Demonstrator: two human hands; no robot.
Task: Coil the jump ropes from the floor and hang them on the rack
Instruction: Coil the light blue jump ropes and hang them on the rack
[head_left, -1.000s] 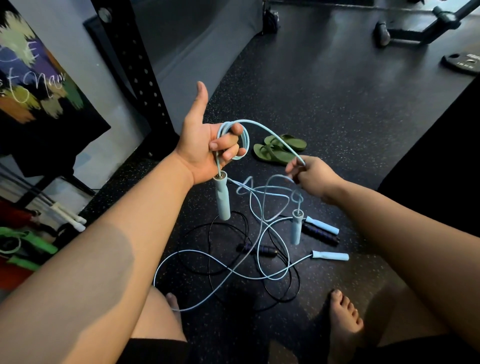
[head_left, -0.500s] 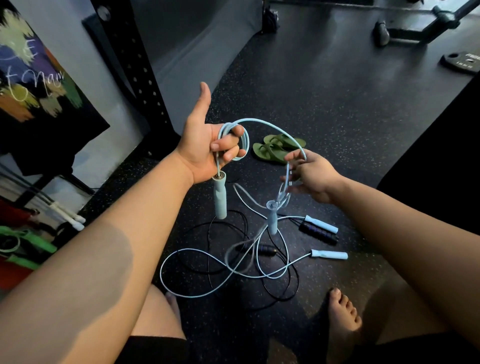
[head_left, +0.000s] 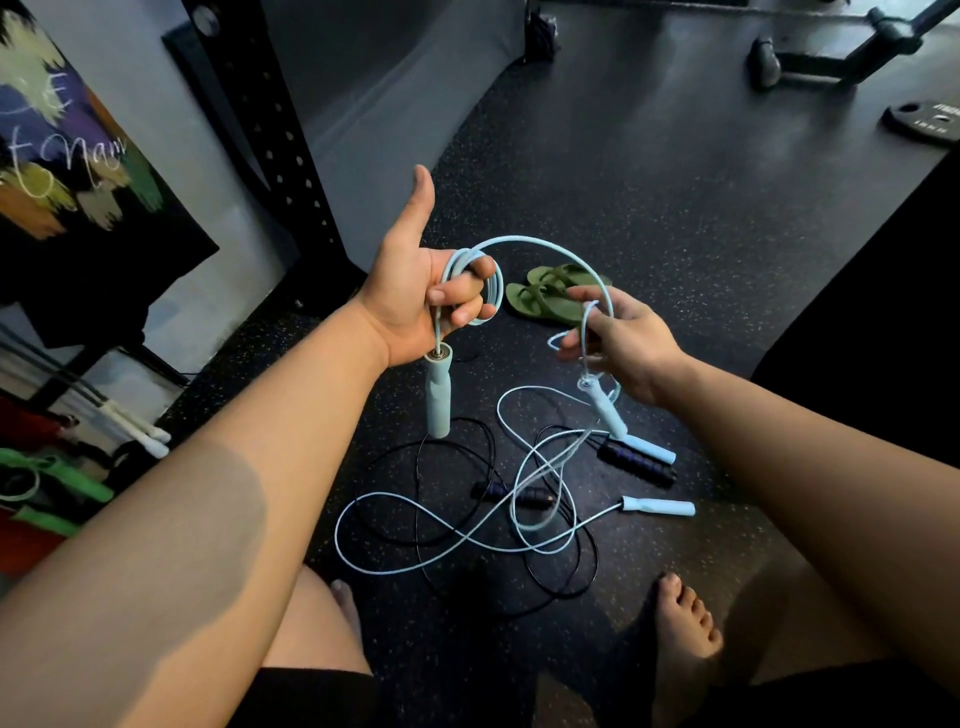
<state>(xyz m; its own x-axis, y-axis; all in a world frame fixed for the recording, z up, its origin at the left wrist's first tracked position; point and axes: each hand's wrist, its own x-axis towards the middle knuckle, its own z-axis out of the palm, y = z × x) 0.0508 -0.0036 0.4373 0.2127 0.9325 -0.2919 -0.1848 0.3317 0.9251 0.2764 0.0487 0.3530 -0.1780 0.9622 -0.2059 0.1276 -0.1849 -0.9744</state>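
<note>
Head view: ropes (head_left: 658, 506) on speckled black floor (head_left: 675, 234) (sandals (head_left: 545, 301) beyond).

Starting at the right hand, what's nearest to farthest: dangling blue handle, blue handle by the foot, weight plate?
1. dangling blue handle, just under the right hand.
2. blue handle by the foot, on the floor below.
3. weight plate, far upper right.

Part of the blue rope (head_left: 438, 400) is hidden behind the right hand (head_left: 623, 343). The weight plate (head_left: 930, 122) is cut off by the right edge, its lettering too small to read.
</note>
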